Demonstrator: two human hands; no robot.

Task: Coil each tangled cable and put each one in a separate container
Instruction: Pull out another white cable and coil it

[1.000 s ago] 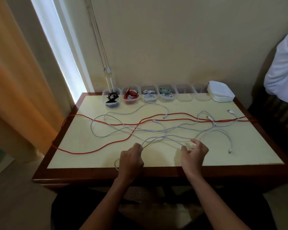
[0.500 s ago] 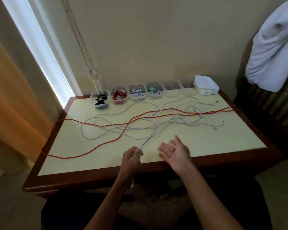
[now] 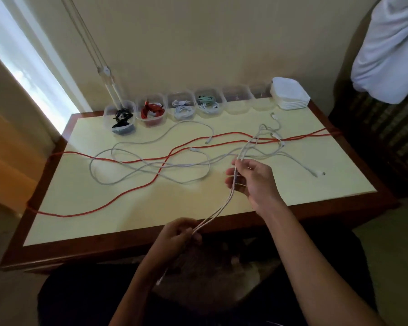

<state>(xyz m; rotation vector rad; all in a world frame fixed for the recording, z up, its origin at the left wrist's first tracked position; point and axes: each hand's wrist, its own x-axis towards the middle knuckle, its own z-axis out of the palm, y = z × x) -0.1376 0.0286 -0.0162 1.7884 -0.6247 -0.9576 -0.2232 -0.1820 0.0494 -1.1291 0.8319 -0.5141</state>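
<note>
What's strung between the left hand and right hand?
Head view: a doubled white cable runs taut from left hand to right hand.

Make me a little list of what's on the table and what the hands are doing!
left hand: grips white cable near table edge
right hand: holds the same cable higher up
red cable: loose across table
filled tubs: black, red, white, green and white
empty tubs: two
lids: stacked at the right end of the row
</note>
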